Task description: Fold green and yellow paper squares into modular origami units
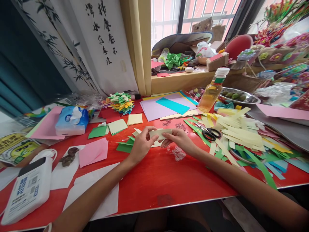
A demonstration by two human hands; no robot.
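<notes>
Over the middle of the red table, a small cream strip of paper is held up between both hands. My left hand pinches its left end with thumb and fingers. At its right end, my right hand grips the paper in the same way. Another cream paper piece shows just beneath the hands, partly hidden by them. Beside my left hand lie folded green papers. Farther back are stacks of cream squares and a green square.
Black-handled scissors lie by a heap of cut paper strips at the right. Behind stand a bottle and a metal bowl of green fruit. A folded-paper model, tissue pack and pink sheets sit left.
</notes>
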